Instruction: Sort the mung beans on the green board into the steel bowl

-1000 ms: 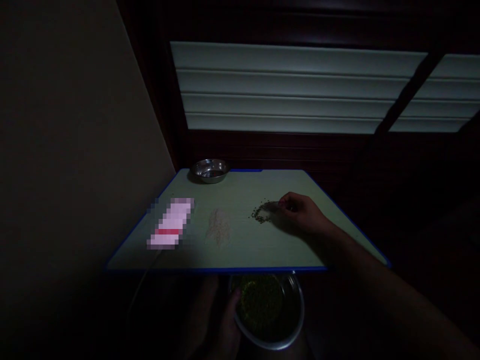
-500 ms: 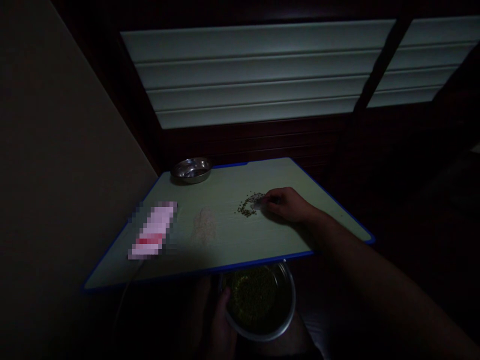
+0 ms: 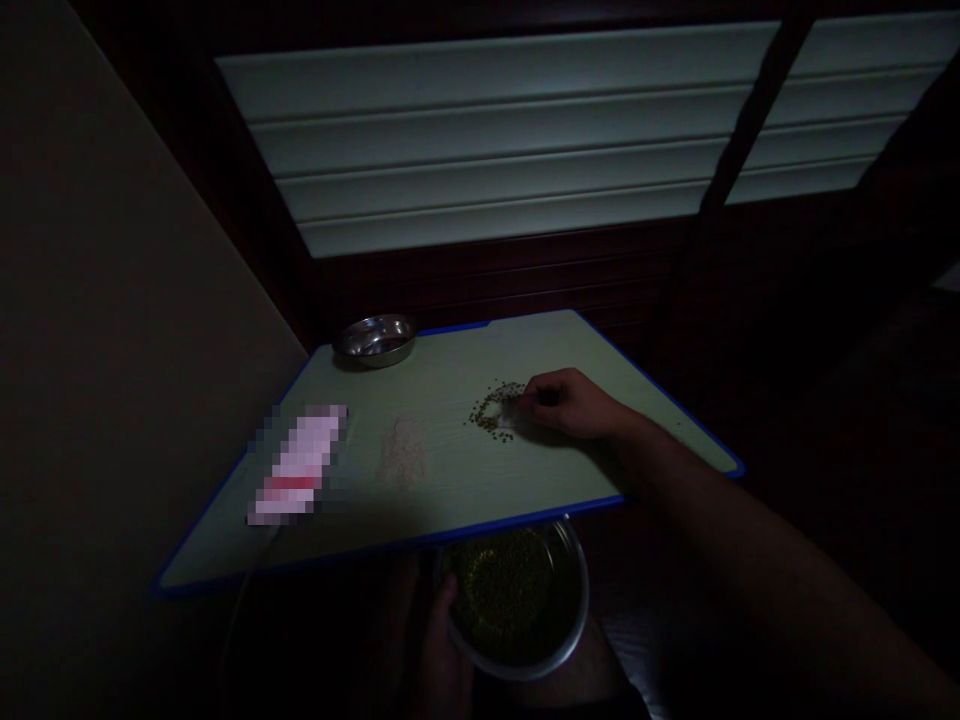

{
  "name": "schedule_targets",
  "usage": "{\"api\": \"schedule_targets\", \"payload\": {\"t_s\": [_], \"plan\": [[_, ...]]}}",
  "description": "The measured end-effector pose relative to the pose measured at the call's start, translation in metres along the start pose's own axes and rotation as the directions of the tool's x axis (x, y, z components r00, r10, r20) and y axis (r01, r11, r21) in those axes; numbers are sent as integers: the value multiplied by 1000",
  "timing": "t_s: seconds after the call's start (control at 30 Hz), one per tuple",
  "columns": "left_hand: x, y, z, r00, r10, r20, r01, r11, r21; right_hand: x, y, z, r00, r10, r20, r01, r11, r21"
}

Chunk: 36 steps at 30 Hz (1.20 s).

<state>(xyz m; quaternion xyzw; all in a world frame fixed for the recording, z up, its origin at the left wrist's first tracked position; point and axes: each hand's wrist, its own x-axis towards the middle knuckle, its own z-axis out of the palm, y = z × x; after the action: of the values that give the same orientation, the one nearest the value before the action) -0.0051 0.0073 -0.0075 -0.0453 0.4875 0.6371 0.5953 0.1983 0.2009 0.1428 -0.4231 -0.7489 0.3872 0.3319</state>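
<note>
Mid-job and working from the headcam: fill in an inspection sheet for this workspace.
Surface: pale green board with blue edging; powdery patch left of centre.
Job's things: dark seeds scattered mid-board; steel bowl at far-left corner; lower bowl below the near edge, holding greenish grains.
Clutter: pixelated pink-and-white item, board's left side.
Hands: right hand pinches a translucent piece at the seeds, identity unclear; left hand grips the lower bowl, thumb at its rim.
Cables: thin cord hangs near the pixelated item; ends unclear.
Surroundings: dim; slatted panels behind, plain wall left.
</note>
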Motion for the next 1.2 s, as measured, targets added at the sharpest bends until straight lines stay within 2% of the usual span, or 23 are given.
{"api": "schedule_targets", "payload": {"t_s": [0.13, 0.23, 0.4, 0.6, 0.7, 0.77, 0.8, 0.97, 1.03, 1.2], "plan": [[-8, 5, 6, 999, 54, 1, -54, 999, -4, 0, 0, -3, 999, 38, -1, -38, 999, -17], [-14, 8, 7, 999, 31, 24, -32, 999, 26, -1, 2, -4, 997, 65, 40, -64, 998, -26], [-7, 6, -3, 992, 43, 119, -54, 994, 94, -1, 2, -4, 994, 92, 62, -90, 995, -33], [11, -7, -11, 999, 16, 41, -19, 996, 86, -3, -7, -4, 983, 123, 133, -126, 992, 14], [0, -1, -3, 996, 92, 10, -92, 993, 72, -3, -7, -4, 985, 146, 90, -146, 989, -7], [-9, 5, 4, 985, 160, 62, -164, 985, 57, -3, -6, -4, 985, 149, 84, -149, 989, -12], [-13, 7, 6, 983, 179, 38, -181, 983, 40, -3, -6, -4, 985, 144, 96, -144, 990, -10], [-17, 9, 11, 1000, 11, 3, -11, 1000, 20, -6, -7, -6, 969, 122, 215, -124, 992, -2], [-15, 8, 11, 999, 43, 3, -43, 999, 9, -6, -7, -6, 970, 126, 206, -131, 991, 11], [-21, 12, 15, 967, 253, 5, -253, 964, 77, -6, -7, -5, 974, 130, 185, -139, 990, 32]]}}
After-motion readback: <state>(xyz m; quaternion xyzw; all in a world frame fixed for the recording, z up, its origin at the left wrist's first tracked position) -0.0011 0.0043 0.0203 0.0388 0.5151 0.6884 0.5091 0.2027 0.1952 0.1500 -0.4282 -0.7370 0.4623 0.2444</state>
